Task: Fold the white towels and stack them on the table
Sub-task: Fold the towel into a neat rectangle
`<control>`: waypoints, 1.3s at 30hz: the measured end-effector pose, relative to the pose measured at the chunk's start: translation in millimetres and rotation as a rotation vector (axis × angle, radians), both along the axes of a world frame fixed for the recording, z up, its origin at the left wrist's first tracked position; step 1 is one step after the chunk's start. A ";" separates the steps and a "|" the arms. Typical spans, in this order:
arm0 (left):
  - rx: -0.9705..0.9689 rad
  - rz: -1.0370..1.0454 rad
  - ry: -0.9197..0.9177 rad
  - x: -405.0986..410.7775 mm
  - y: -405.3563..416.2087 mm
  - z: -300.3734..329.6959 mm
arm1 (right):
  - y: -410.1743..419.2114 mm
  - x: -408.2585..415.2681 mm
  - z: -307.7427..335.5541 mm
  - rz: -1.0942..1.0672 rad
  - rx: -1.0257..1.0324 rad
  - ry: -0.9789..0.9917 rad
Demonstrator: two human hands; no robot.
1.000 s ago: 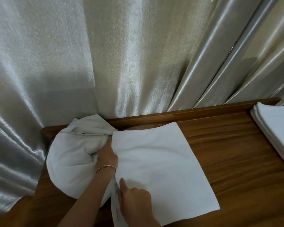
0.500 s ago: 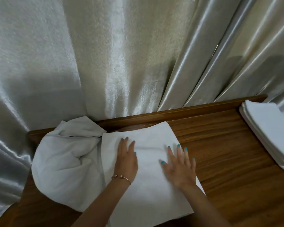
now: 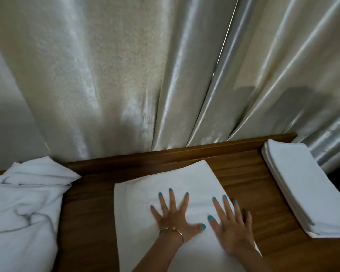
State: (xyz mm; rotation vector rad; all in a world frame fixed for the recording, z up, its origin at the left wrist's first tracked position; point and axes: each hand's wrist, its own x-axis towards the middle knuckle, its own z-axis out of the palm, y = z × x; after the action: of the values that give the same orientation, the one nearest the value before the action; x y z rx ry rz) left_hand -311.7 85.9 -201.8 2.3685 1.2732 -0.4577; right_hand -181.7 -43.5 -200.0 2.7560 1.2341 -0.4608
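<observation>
A folded white towel lies flat on the brown wooden table, near its middle. My left hand, with a thin bracelet on the wrist, presses palm-down on it with fingers spread. My right hand lies flat beside it on the towel's right part, fingers also spread. A heap of crumpled white towels sits at the table's left end. A neat stack of folded white towels rests at the right end.
Shiny pale curtains hang right behind the table's raised back edge. Bare wood shows between the flat towel and the crumpled heap, and between the towel and the folded stack.
Both hands went from gripping the towel's left edge to lying flat on it. The towel now lies apart from the crumpled heap, and the view has swung right.
</observation>
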 end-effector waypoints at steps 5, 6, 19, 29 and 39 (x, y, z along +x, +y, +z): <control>-0.019 0.019 0.009 76.1 -30.9 0.4 | -27.7 69.6 3.3 -0.023 0.009 -0.055; -0.023 0.024 0.016 86.8 -31.6 -0.1 | -27.9 79.6 3.9 -0.029 0.013 -0.061; 0.135 0.266 -0.272 63.2 19.7 21.7 | -5.0 -10.4 37.0 0.180 0.368 -0.075; -0.081 0.720 -0.404 13.8 74.0 30.5 | 0.1 -130.8 49.7 0.016 -0.093 0.302; -0.143 0.573 -0.687 -1.3 95.3 56.6 | -7.0 -109.3 94.4 0.050 0.015 0.284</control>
State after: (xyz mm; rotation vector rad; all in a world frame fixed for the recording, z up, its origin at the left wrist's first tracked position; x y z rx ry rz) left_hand -313.0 181.2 -145.2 1.6836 1.4064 0.3967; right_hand -291.0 -50.5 -105.6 2.7344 1.3634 -0.8661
